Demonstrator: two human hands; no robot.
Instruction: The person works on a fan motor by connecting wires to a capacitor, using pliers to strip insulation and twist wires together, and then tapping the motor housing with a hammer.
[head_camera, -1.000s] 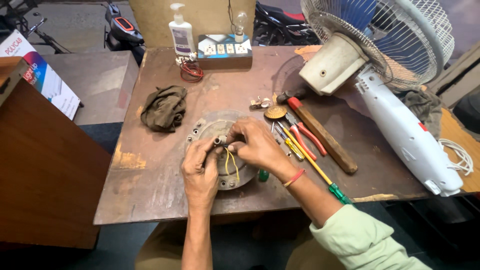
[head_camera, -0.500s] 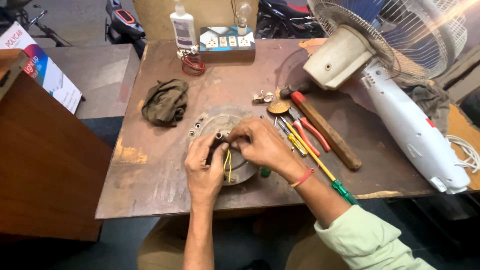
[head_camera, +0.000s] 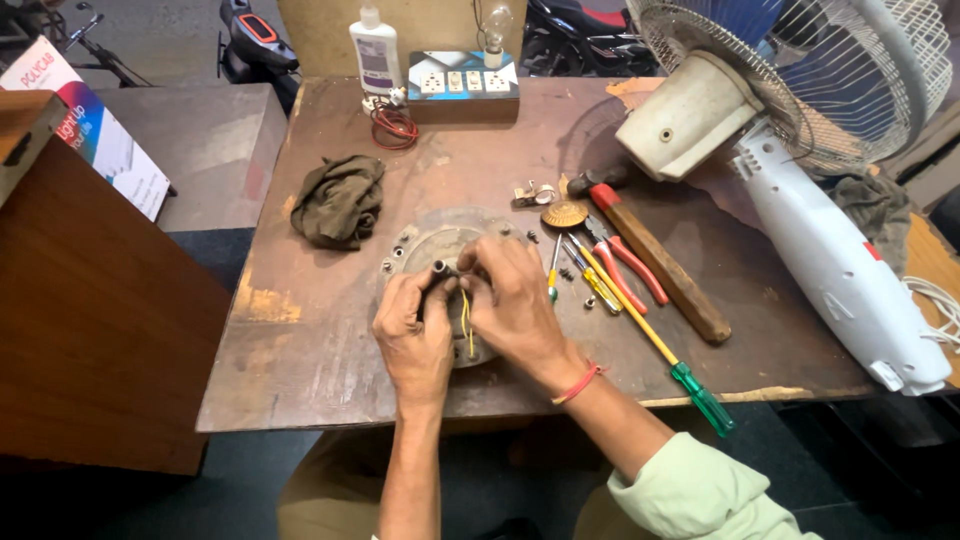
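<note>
Both hands sit on a round metal motor housing (head_camera: 425, 245) that lies flat near the front edge of the brown worktable (head_camera: 300, 380), at about 6 o'clock of the tabletop. The left hand (head_camera: 415, 335) is curled around a short dark shaft (head_camera: 440, 268) rising from the housing's middle, thumb and fingers pressed together on it. The right hand (head_camera: 515, 300) lies just beside it at 3 o'clock, its fingers bent down onto the housing; whether they pinch anything cannot be told. Yellow wires (head_camera: 467, 325) run down between the two hands.

Against the frames from a second and half a second ago, the hands are on the same spot of the housing with much the same hold; only the fingers have shifted slightly, and the view has drifted a little.

At 10 o'clock of the housing lies a crumpled olive rag (head_camera: 340, 198). At 3 o'clock, well clear of the hands, lie a yellow-shafted screwdriver with a green handle (head_camera: 650, 340), red-handled pliers (head_camera: 630, 265) and a wooden-handled hammer (head_camera: 660, 265). At 2 o'clock a white pedestal fan (head_camera: 830, 250) lies tipped across the table. At 12 o'clock, by the far edge, stand a white bottle (head_camera: 374, 50) and a socket board with a bulb (head_camera: 462, 80).
</note>
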